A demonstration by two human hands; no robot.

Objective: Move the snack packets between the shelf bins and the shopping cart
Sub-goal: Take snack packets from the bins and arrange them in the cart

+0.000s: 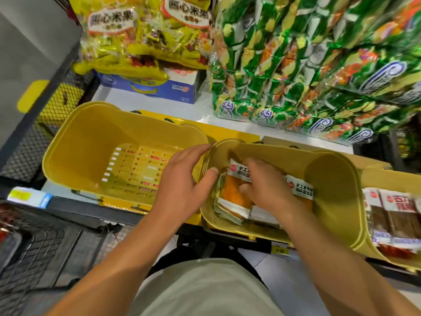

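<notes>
Down in the middle yellow bin (330,179), our right hand (268,188) curls onto the orange snack packets (232,197), probably gripping one, hard to tell. Left hand (182,183) rests open on the bin's left rim; cart (45,247) sits lower left.

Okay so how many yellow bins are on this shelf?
3. The left bin has no packets, the middle bin holds orange packets under both hands, the right bin holds brown packets. More may sit off-frame.
</notes>
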